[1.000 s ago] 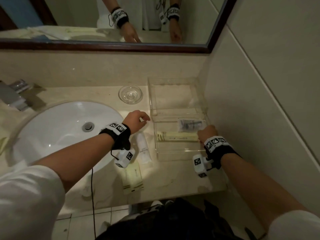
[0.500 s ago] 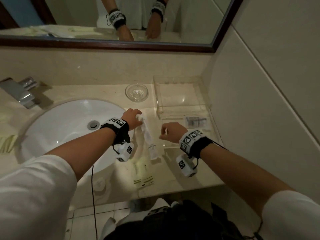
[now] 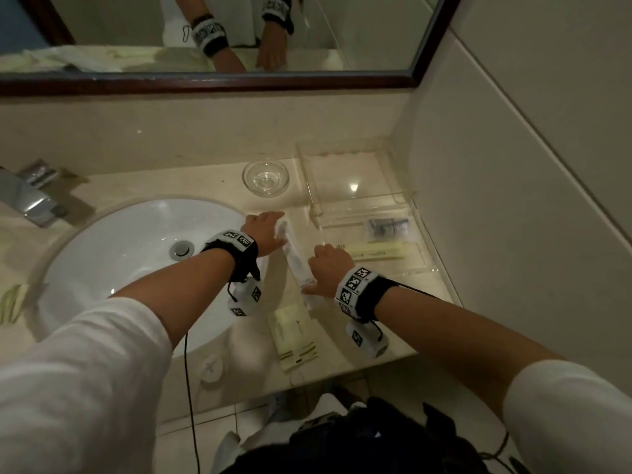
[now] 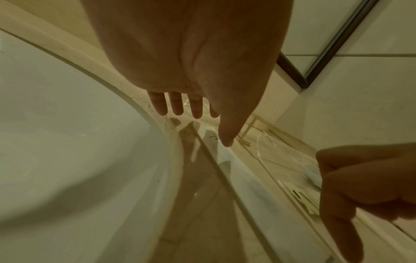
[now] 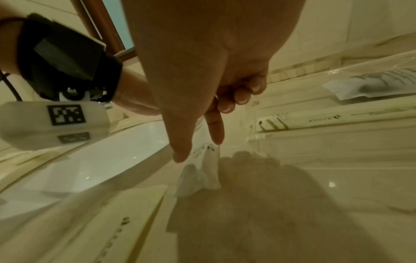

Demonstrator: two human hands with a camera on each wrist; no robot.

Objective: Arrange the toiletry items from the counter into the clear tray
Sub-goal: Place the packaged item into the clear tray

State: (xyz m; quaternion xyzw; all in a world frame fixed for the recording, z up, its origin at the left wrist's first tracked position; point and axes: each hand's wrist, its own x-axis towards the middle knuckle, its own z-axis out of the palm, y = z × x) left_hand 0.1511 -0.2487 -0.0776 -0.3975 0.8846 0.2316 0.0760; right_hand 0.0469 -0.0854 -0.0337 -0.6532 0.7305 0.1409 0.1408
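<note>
A white tube [image 3: 297,265] lies slanted on the counter between the sink and the clear tray [image 3: 403,200]. My right hand [image 3: 309,289] pinches its lower end [image 5: 203,154] between thumb and index finger, the other fingers curled. My left hand [image 3: 270,227] is at the tube's upper end [image 4: 210,136]; the fingers are straight and the thumb touches the tube's side. In the tray's front compartment lie a clear packet with dark contents [image 3: 388,229] and a long pale yellow packet [image 3: 376,253]. A flat yellow sachet [image 3: 295,340] lies near the counter's front edge.
A small glass bowl [image 3: 266,177] stands behind the hands, left of the tray. The white sink [image 3: 130,268] and its faucet [image 3: 30,196] fill the left. The wall [image 3: 513,200] closes in right of the tray, and a mirror [image 3: 205,35] hangs above.
My right hand left the tray, moved left and took the tube's lower end. My left hand came onto the tube's upper end, and the tube shifted on the counter.
</note>
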